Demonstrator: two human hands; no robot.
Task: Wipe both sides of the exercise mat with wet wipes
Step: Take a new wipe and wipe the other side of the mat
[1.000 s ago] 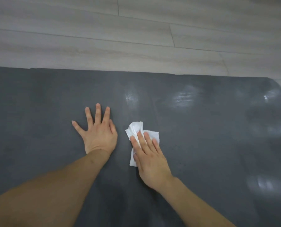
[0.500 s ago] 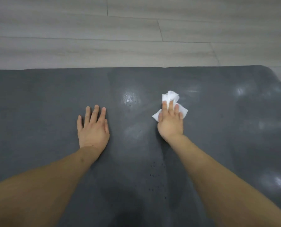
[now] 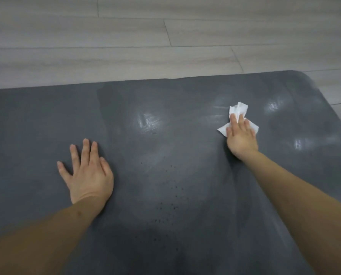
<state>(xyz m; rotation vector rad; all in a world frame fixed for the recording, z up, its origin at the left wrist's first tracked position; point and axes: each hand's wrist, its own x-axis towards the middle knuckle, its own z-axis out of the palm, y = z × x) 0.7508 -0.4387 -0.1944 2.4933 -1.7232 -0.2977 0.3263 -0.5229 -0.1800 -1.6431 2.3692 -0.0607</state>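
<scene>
A: Why is the left hand (image 3: 88, 171) just lying there?

B: It looks like a brace; palm down on the exercise mat (image 3: 36, 120), fingers straight and slightly spread, holding nothing; my guess is it carries some body weight and keeps the mat from sliding on the wood-look floor (image 3: 106, 46) while the other arm reaches.

A: And the right hand (image 3: 241, 137)?

B: Stretched out toward the mat's far right corner, fingers straight and close together, pressing a crumpled white wet wipe (image 3: 238, 110) flat against the surface; no pinch, just downward pressure, which suits a scrubbing stroke.

A: The wipe sticks out past the fingertips?

B: Yes, bunched ahead of them and poking out at both sides; a flat press would spread more wet cloth over the mat.

A: How far along, would you say?

B: Glossy damp patches lie across the right half; the left half looks matte, so probably unwiped; the underside is not visible.
</scene>
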